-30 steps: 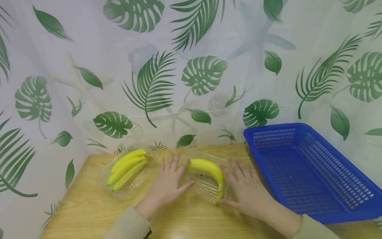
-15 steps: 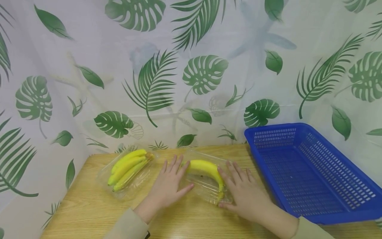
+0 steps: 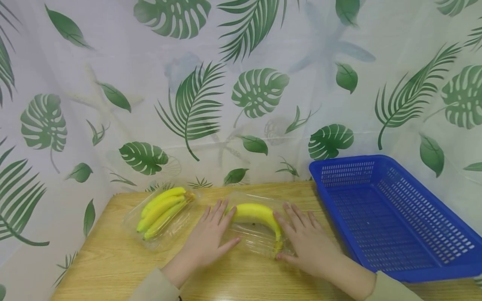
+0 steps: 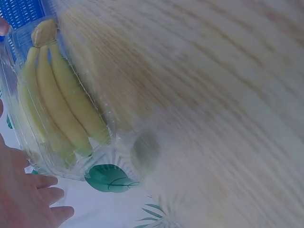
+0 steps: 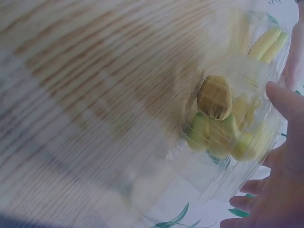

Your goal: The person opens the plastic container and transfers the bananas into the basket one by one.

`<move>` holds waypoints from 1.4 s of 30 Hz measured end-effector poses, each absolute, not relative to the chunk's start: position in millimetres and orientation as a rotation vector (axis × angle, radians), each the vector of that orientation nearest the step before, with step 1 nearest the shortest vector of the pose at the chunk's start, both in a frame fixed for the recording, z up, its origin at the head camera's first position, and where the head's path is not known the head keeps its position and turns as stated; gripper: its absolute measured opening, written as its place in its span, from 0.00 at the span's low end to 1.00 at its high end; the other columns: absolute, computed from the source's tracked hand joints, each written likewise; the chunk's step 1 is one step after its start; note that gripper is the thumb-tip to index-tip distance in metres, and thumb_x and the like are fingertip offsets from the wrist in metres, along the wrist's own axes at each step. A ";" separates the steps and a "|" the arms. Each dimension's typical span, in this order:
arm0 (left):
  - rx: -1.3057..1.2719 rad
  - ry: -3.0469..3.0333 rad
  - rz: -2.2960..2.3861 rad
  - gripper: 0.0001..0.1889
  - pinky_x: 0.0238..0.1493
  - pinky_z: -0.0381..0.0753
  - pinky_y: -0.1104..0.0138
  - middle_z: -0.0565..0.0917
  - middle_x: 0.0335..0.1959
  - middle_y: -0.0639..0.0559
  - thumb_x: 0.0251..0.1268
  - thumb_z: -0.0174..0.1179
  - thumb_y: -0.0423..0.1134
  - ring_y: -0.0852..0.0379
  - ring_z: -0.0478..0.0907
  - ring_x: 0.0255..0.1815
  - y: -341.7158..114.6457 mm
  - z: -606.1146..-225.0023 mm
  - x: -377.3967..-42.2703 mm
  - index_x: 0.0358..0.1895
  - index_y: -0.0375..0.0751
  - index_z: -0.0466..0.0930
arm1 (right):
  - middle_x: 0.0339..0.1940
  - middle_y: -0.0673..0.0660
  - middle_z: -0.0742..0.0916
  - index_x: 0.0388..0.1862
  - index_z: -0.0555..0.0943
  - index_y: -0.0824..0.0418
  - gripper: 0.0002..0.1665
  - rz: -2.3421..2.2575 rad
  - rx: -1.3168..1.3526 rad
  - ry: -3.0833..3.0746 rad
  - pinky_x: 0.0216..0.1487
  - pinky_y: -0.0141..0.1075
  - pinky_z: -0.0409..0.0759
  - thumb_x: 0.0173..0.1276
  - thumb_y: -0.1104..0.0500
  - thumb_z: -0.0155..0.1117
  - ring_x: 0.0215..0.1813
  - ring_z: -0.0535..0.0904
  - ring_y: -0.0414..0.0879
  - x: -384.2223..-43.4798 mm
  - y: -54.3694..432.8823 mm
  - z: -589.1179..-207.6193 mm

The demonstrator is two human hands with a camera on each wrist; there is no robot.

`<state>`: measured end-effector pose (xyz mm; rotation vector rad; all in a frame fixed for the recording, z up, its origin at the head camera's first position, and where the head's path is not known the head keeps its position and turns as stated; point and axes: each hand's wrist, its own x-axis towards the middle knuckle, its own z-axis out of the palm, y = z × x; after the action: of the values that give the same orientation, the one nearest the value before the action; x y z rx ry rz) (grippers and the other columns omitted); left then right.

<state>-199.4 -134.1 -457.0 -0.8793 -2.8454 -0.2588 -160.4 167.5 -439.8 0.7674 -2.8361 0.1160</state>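
Between my hands lies a clear plastic box holding a bunch of bananas [image 3: 256, 212]; from above mainly one curved banana shows, while several show in the left wrist view [image 4: 61, 99]. My left hand [image 3: 206, 238] rests against the left side of this box [image 3: 250, 242], fingers fairly straight and thumb spread. At the right side, my right hand [image 3: 310, 242] touches the box near the stem end, its fingers also extended. Neither hand curls round it. In the right wrist view, the brown stem end [image 5: 214, 97] faces the camera beside the right hand [image 5: 282, 166].
A second clear box with a banana bunch [image 3: 162, 213] lies to the left on the wooden table [image 3: 109, 259]. A blue plastic basket [image 3: 391, 225] stands at the right. Leaf-patterned cloth [image 3: 241, 104] hangs behind the table.
My right hand has moved left, closer against the box between my hands. That box has turned slightly, and its left end has come a little nearer to me. The left hand has shifted slightly left.
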 end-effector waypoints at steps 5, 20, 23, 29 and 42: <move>-0.897 -2.843 -0.237 0.42 0.88 0.51 0.41 0.54 0.87 0.33 0.79 0.53 0.62 0.35 0.51 0.88 -139.4 -455.3 -193.2 0.85 0.40 0.57 | 0.85 0.70 0.65 0.84 0.64 0.59 0.58 0.113 0.803 -2.817 0.81 0.68 0.64 0.65 0.31 0.72 0.83 0.64 0.69 -161.8 167.2 -438.3; -0.938 -2.788 -0.129 0.44 0.86 0.59 0.42 0.57 0.85 0.32 0.76 0.57 0.62 0.35 0.55 0.87 -151.5 -453.6 -172.4 0.84 0.38 0.59 | 0.86 0.71 0.62 0.85 0.62 0.59 0.58 0.133 0.909 -2.821 0.83 0.63 0.62 0.66 0.33 0.72 0.85 0.61 0.68 -161.5 167.8 -437.8; -0.943 -2.782 -0.092 0.44 0.86 0.58 0.44 0.57 0.86 0.33 0.77 0.56 0.64 0.37 0.55 0.87 -154.0 -454.3 -167.3 0.84 0.38 0.59 | 0.86 0.70 0.62 0.86 0.61 0.59 0.58 0.141 0.929 -2.819 0.83 0.63 0.64 0.66 0.33 0.72 0.85 0.61 0.67 -160.8 167.1 -437.4; -0.954 -2.768 -0.055 0.46 0.86 0.60 0.46 0.58 0.86 0.34 0.77 0.55 0.65 0.39 0.56 0.87 -157.3 -456.5 -157.9 0.84 0.36 0.58 | 0.87 0.69 0.60 0.87 0.59 0.56 0.59 0.157 0.970 -2.819 0.82 0.63 0.66 0.66 0.34 0.73 0.85 0.61 0.67 -160.8 166.0 -435.4; -0.983 -2.711 0.020 0.45 0.84 0.63 0.48 0.62 0.84 0.33 0.75 0.58 0.65 0.39 0.61 0.85 -163.8 -452.5 -140.7 0.82 0.34 0.62 | 0.87 0.67 0.61 0.87 0.58 0.54 0.59 0.193 1.003 -2.837 0.82 0.61 0.64 0.67 0.34 0.72 0.86 0.59 0.65 -158.3 164.7 -436.7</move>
<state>-140.7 -163.8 -452.5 -0.9832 -2.7111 0.0200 -158.3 164.7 -436.7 1.0029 -2.8368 0.1930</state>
